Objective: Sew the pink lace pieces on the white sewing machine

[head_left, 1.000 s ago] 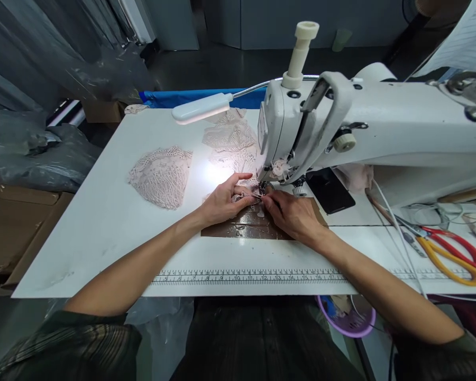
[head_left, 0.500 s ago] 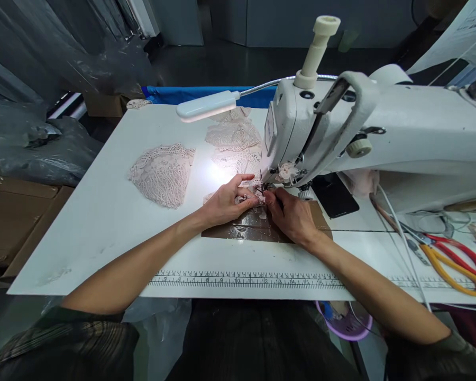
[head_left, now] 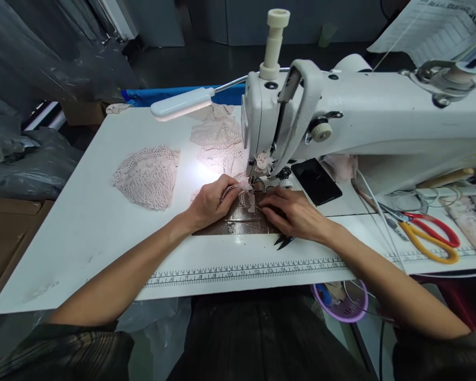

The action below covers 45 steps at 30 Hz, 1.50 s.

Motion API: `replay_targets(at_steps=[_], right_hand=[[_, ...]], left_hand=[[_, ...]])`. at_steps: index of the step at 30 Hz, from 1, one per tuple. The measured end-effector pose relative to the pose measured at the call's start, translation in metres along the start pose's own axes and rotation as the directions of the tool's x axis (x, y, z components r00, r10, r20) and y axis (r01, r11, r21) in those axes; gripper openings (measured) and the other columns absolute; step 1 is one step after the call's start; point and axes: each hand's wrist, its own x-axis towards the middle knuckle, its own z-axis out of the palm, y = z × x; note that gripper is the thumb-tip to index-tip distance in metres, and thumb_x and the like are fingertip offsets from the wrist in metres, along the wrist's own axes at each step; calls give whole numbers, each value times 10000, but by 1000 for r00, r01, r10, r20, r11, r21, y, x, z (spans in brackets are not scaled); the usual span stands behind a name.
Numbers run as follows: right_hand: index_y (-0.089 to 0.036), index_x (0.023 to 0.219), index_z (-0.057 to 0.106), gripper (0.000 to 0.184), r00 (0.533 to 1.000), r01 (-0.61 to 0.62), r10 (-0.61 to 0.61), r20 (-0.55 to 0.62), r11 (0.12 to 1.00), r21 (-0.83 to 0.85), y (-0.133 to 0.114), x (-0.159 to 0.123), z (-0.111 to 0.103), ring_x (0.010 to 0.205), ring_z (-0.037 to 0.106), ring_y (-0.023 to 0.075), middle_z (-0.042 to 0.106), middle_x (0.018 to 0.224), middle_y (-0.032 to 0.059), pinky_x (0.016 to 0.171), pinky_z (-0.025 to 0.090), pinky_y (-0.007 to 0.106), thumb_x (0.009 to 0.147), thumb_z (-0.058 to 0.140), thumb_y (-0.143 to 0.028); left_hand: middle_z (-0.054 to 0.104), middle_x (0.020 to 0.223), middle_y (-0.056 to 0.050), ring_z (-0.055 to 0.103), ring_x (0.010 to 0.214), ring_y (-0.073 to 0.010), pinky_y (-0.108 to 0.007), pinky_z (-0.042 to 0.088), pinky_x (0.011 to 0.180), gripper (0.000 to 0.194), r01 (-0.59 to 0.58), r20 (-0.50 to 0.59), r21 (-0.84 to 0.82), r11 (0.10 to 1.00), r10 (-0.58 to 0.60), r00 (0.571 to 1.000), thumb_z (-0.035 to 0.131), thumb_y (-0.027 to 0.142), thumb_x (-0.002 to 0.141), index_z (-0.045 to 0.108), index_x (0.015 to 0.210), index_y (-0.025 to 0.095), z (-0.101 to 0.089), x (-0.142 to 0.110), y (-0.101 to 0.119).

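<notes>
My left hand pinches the edge of a pale pink lace piece just in front of the sewing machine's needle area. My right hand is closed, its thumb and fingertips together beside the lace's right edge; any thread between them is too fine to make out. Dark blades of thread snips stick out below the right palm, their handles hidden by the hand. Under both hands lies a shiny brown taped sheet. More pink lace lies behind the left hand.
A lace cup-shaped piece lies on the white table at left. The lamp hangs over the lace. Right of the needle are a black phone and scissors. A printed ruler runs along the front edge.
My right hand has drawn away from the needle, and snip blades now show below it. The left hand has closed on the lace edge. The whole view has shifted, moving the machine leftward.
</notes>
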Motion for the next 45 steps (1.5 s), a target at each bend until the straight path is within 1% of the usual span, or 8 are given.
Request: replay_targets(at_steps=[3,7,15,24,28,31,35,45], right_hand=[[-149,1267,610,369,999,29,-31,-32,998,-64,5,11,14,904,560,218,565,1096,157,811,523,382,957,440,-252],[-150,1226,649,373,995,87,-91,-48,992,-94,4,10,20,910,516,231,554,1022,149,822,516,401,918,441,-182],[-203,1140,706,323,996,89,-89,-29,996,18,0,-3,18,1021,521,246,558,1072,135,908,482,444,887,507,-177],[-137,1033,742,321,993,103,-93,-77,983,151,14,0,7,957,608,182,645,1043,113,876,497,305,847,481,-138],[-128,769,716,269,996,-61,55,76,994,85,16,13,-10,682,574,140,661,790,63,663,451,257,837,455,-127],[-139,901,736,281,987,-128,122,105,990,51,14,20,-12,694,567,147,648,788,57,666,430,259,862,459,-163],[-259,1237,673,409,995,-69,62,76,993,99,17,15,4,837,589,157,609,1050,72,795,477,294,889,470,-187],[-288,1248,670,413,998,67,-67,4,996,63,23,7,17,945,562,181,525,1071,102,854,513,353,903,478,-168]], left_hand=[[691,814,-51,629,657,-122,-242,513,564,108,-84,-18,90,992,86,996,522,243,966,571,983,148,2,-1,-1],[709,911,-58,665,808,-161,-309,552,722,96,-223,102,112,968,212,972,511,205,961,590,998,166,4,-1,-3],[726,1002,-53,632,843,-175,-330,499,758,112,-465,351,199,863,380,856,575,190,901,642,990,191,-5,5,-8],[731,1003,-44,596,792,-167,-328,472,708,110,-514,354,217,830,424,834,590,169,887,648,976,195,-6,6,-5],[735,1017,-34,599,785,-159,-329,467,706,128,-525,383,202,827,426,819,566,166,898,648,988,205,-8,8,-3],[736,1015,-34,604,778,-159,-328,473,711,138,-555,406,209,805,445,798,556,171,903,647,1001,204,-8,9,-4],[731,997,-43,604,755,-155,-325,475,698,150,-607,407,244,757,488,772,563,171,905,641,1028,205,-7,7,-7],[735,1005,-75,621,770,-160,-329,496,709,115,-639,369,255,726,538,758,575,166,906,652,991,163,-6,5,-7]])
